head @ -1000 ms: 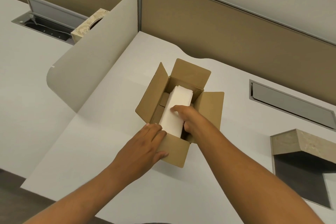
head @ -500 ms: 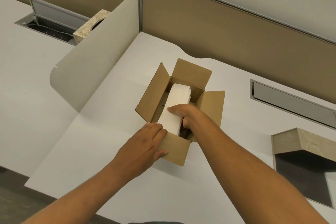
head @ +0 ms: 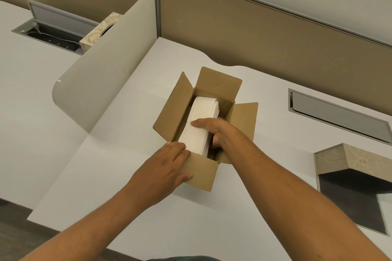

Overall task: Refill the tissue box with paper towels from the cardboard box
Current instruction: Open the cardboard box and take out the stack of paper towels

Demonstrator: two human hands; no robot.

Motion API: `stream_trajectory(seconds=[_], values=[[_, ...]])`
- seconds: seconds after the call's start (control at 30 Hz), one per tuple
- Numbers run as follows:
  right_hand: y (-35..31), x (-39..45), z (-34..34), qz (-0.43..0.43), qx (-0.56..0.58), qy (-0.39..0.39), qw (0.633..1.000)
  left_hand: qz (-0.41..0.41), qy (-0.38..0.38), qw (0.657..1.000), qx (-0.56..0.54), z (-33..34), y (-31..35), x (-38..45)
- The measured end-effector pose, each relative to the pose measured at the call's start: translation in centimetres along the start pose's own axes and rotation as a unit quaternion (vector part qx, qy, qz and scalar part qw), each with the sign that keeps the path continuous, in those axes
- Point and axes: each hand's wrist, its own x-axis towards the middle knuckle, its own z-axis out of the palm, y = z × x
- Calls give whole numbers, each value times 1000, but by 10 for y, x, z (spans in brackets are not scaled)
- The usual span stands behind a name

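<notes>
White desk (head: 118,176) against tan partition panels. Left hand (head: 163,167) lies flat, fingers together, on the near flap of the cardboard box (head: 176,110), probably steadying it. Right hand (head: 214,131) clamps the paper towels (head: 199,125), thumb on top and fingers beneath, the stack partly out of the box. Patterned tissue box (head: 99,32) sits well apart, half hidden behind a curved divider (head: 106,74) that blocks a direct path.

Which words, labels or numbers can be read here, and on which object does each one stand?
None can be read.
cardboard box: plain brown, no print visible.
paper towels: plain white.
tissue box: marbled pattern only.
patterned box behind the divider: ornament only, no letters.
</notes>
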Motion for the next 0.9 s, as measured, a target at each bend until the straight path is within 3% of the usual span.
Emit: stream_trajectory(seconds=[0.13,0.27,0.37,0.43,0.5,0.6,0.67,0.8,0.9], values=[[-5,-6,-4,-22,42,-17,999,-15,-11,1000,-1,-2,2,-5],[-15,-23,-8,-44,63,-39,996,0,55,998,6,-11,9,-12],[-21,-46,-16,-82,73,-48,993,2,140,988,-70,-25,14,-18],[-24,-66,-24,-108,92,-51,989,-55,192,964,-175,-38,22,-18],[-25,-88,-35,-140,129,-57,980,-142,233,912,-307,-53,36,-12],[-21,-123,-58,-183,199,-66,961,-293,237,760,-529,-76,63,9],[-17,-145,-76,-205,246,-64,945,-336,218,679,-616,-86,82,28],[-7,-178,-119,-241,314,-37,918,-342,144,579,-726,-99,123,70],[6,-195,-152,-255,345,28,903,-330,36,544,-770,-103,162,99]])
